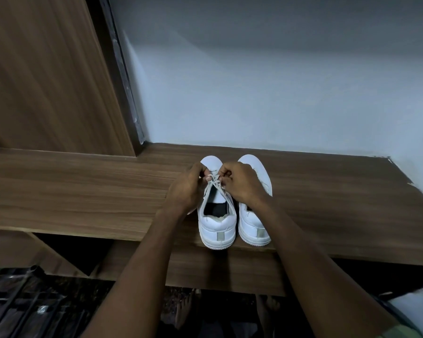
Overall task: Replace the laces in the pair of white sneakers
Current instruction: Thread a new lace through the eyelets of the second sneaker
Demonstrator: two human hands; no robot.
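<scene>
Two white sneakers stand side by side on a wooden shelf (pixel 83 191), heels toward me. Over the left sneaker (pixel 216 225) both hands work at a grey-white lace (pixel 214 184) that crosses above the tongue. My left hand (pixel 187 189) pinches one lace end at the shoe's left side. My right hand (pixel 241 184) pinches the other end just right of the crossing and partly hides the right sneaker (pixel 254 223). The right sneaker's lacing is hidden by my right wrist.
A pale wall (pixel 279 93) rises behind the shelf, and a wooden cabinet panel (pixel 47 76) stands at the left. A dark metal rack (pixel 22 301) sits low at the left. Bare feet (pixel 188 308) show on the floor below the shelf's front edge.
</scene>
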